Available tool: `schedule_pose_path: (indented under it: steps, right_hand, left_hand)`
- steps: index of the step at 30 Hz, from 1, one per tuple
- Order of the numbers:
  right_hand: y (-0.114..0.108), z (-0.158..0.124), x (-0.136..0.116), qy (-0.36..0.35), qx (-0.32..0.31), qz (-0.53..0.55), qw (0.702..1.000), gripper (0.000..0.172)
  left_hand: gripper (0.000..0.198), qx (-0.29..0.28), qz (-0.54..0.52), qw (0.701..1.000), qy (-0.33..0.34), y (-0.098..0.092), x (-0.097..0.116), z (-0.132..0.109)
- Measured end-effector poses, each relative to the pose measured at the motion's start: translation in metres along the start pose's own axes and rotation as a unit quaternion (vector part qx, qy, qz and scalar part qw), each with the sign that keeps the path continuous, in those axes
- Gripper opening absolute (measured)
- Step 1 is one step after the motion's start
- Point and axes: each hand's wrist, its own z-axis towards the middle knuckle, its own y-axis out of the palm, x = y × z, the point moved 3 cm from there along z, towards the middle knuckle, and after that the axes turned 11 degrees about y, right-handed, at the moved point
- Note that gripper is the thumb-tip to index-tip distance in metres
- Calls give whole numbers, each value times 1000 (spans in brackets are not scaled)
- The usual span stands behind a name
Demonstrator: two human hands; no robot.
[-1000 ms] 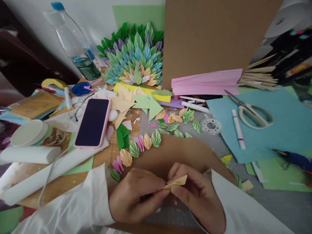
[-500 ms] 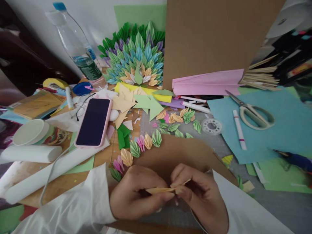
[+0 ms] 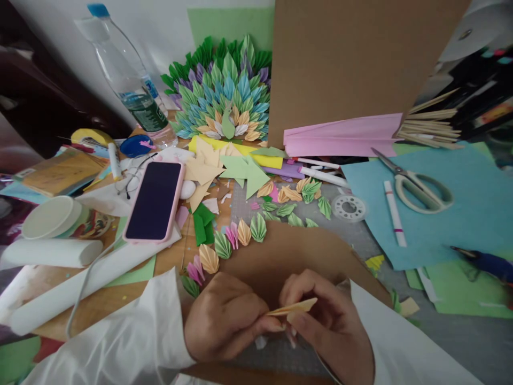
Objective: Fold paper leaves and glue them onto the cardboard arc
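A narrow, folded piece of light orange paper (image 3: 295,308) is between my two hands, above the lower middle of the table. My left hand (image 3: 226,318) pinches one end of it between thumb and bent fingers. At its other end, my right hand (image 3: 331,321) is curled, thumb tip against the paper's lower edge; its fingertips are partly hidden behind it. Under and beyond the hands lies a curved piece of brown cardboard (image 3: 296,246). Along its left edge runs a row of pleated paper leaves, among them a green one (image 3: 223,245) and an orange one (image 3: 209,259).
Loose pleated leaves (image 3: 286,209) lie behind the cardboard. Scissors (image 3: 422,190) and a marker (image 3: 395,214) rest on blue paper at right, near a blue-handled tool (image 3: 487,263). A phone (image 3: 153,202), bottle (image 3: 138,101) and paper peacock (image 3: 228,123) are at left and back.
The orange paper has turned and shifted right between my fingers, so more of it shows toward my right hand. My left fingers have moved slightly along it.
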Motion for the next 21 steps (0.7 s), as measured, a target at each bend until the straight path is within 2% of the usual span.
schedule_pose_path:
  steps: [3,5,8,14,17,21]
  right_hand:
    - [1,-1,4,30,32,27,999,18]
    - [3,0,1,7,48,26,998,20]
    - [6,1,-7,-18,35,-3,999,23]
    - [5,2,-9,9,22,-13,1000,23]
    - [7,0,-3,-8,20,16,1000,20]
    - [7,-3,5,-23,32,59,997,17]
  left_hand:
    - [40,-3,42,999,26,4,-1,-2]
    - [40,7,72,996,45,5,-2,-2]
    - [43,7,95,994,56,6,-2,0]
    - [42,1,94,994,52,4,2,6]
    - [38,16,89,994,55,4,3,6]
    - [40,4,41,999,32,6,2,1]
